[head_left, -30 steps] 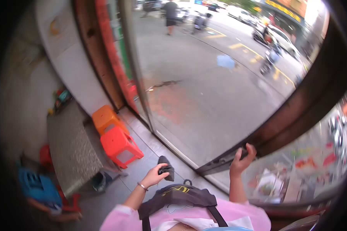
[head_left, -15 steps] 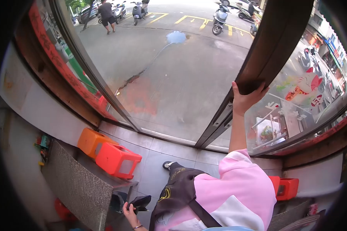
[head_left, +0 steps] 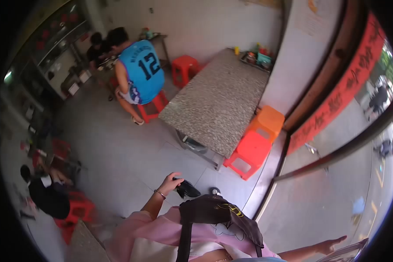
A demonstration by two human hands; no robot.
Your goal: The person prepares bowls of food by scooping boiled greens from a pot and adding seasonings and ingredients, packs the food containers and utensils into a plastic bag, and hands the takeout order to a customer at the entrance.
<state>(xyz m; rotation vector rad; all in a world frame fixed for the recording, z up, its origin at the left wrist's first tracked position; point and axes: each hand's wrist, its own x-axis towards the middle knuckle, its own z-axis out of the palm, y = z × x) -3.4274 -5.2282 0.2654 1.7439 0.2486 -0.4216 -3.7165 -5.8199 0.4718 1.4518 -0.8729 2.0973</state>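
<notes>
Near the lower middle, my left hand (head_left: 170, 182) has its fingers closed round a dark, crumpled item (head_left: 187, 189) that looks like black cloth or plastic. A bracelet circles that wrist. Low on the right, my right hand (head_left: 332, 245) reaches outward beside the glass, its fingers extended and holding nothing visible. A dark apron (head_left: 214, 214) covers the pink shirt between my arms.
A speckled table (head_left: 218, 96) stands ahead, with red (head_left: 250, 150) and orange stools (head_left: 268, 122) at its right. A person in a blue jersey (head_left: 142, 72) sits beyond; another in black (head_left: 50, 196) sits at left. The glass front (head_left: 327, 187) runs along the right.
The view has swung left from the doorway to the room. My right hand, on the door frame half a second ago, is off it. My left hand still holds the dark item.
</notes>
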